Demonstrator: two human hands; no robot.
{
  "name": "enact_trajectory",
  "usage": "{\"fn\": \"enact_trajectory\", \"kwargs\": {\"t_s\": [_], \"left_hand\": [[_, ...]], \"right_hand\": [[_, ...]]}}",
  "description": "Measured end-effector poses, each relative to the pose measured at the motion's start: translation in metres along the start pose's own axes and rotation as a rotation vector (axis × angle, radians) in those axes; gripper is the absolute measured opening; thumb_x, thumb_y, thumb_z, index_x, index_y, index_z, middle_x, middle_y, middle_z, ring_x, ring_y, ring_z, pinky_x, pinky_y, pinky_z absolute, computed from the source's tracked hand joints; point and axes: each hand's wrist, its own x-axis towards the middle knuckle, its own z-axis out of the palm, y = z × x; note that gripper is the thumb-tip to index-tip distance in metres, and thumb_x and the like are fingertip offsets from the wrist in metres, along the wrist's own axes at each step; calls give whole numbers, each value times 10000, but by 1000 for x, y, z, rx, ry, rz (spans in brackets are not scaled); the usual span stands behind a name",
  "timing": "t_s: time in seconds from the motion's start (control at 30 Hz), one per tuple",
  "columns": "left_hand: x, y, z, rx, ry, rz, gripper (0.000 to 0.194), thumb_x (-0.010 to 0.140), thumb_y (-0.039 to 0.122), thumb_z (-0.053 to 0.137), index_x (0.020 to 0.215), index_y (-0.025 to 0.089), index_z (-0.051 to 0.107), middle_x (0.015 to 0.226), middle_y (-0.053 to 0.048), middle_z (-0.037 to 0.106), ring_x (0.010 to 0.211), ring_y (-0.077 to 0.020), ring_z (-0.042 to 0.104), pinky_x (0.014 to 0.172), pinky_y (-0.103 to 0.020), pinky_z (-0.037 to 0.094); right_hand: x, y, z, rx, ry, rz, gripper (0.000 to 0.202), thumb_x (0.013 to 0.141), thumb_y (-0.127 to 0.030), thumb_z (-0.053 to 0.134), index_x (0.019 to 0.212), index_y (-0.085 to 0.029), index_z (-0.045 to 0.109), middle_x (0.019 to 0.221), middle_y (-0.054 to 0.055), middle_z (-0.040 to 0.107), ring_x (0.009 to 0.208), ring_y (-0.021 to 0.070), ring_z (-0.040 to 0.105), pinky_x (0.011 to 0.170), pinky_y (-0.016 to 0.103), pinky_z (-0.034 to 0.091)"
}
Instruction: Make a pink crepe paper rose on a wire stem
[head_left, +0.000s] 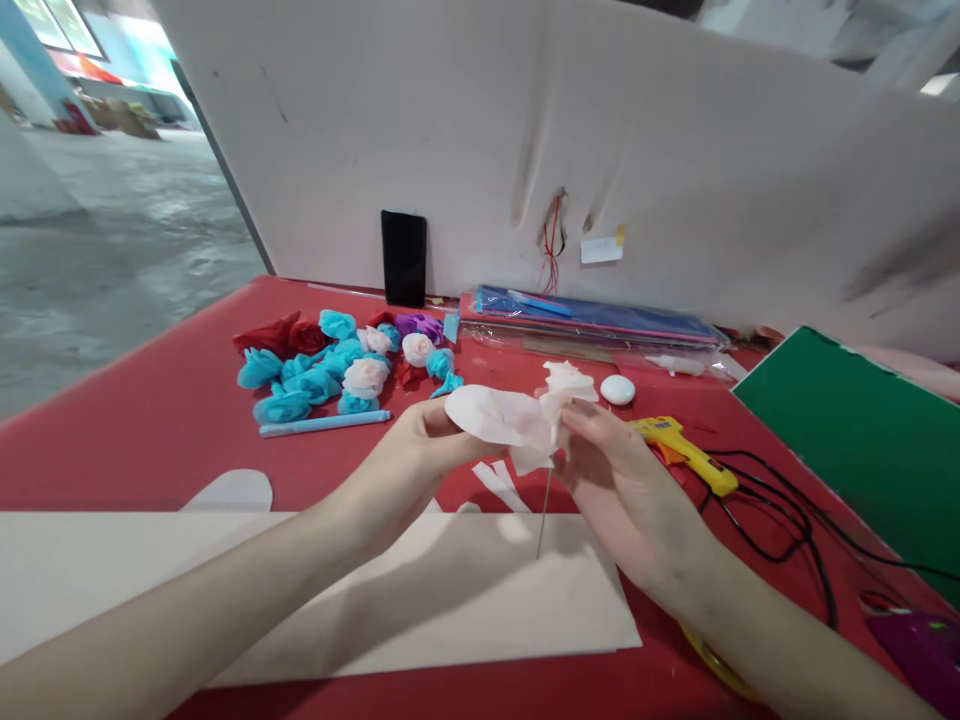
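Between my hands is a pale pink paper flower (568,385) on a thin wire stem (544,515) that points down. My right hand (604,460) is closed on the flower, its thumb and fingers pinching the base. My left hand (431,440) pinches a rounded pale paper petal (499,415), whose other end meets the flower. Below them lies a long sheet of pale paper (450,600). Small cut strips (502,487) of the same paper are just beyond its edge. A loose rounded petal (231,491) lies to the left.
Blue, red, pink and purple paper flowers (322,375) cluster at the back left, with a light blue pen (326,424) before them. A black phone (404,258) leans on the wall. To the right are a yellow glue gun (690,455), its black cable and a green board (855,450).
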Motion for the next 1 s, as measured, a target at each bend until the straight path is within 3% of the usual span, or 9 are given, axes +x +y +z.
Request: {"fn": "enact_trajectory", "kwargs": {"t_s": [0.2,0.33,0.57,0.7,0.77,0.87,1.0], "left_hand": [[9,7,-6,190,-14,-26,125,719,136,634,785,199,718,751,-13,741,735,-199,679,730,-280,508],[9,10,-6,176,31,21,160,730,174,643,884,206,674,876,-8,739,861,-201,672,767,-264,503],[8,10,-6,226,37,55,227,757,210,627,982,196,608,992,-28,697,914,-194,644,799,-263,486],[3,8,0,440,309,355,165,819,172,509,970,217,559,1019,-14,617,983,-182,572,842,-271,440],[-3,8,5,555,373,496,116,818,167,513,896,228,573,951,-6,605,958,-184,545,854,-273,408],[-14,10,12,678,321,540,61,801,212,573,843,239,608,885,-3,627,892,-189,541,802,-262,403],[-17,12,16,616,249,406,57,784,308,624,829,274,632,857,36,629,854,-159,539,765,-226,401]], "right_hand": [[7,0,-5,-5,35,-65,37,701,-195,707,720,-225,697,785,-56,650,795,78,551,772,185,427],[8,1,-5,-15,-23,-23,46,717,-204,680,684,-231,697,792,-30,675,870,127,570,905,271,390],[4,-1,1,-86,-98,-15,96,724,-230,649,760,-247,736,887,5,718,942,180,603,938,315,400],[4,1,1,-124,23,-93,87,701,-198,672,718,-257,733,838,-11,718,897,180,608,919,328,412],[3,2,2,-138,66,-119,75,691,-203,686,718,-257,731,821,-10,716,876,184,610,904,338,419],[0,4,4,-154,60,-122,82,702,-210,681,732,-267,731,832,-7,719,890,187,613,906,344,418],[-5,7,8,-147,4,-82,186,712,-173,651,827,-290,737,881,-3,725,904,197,624,851,349,451]]}}
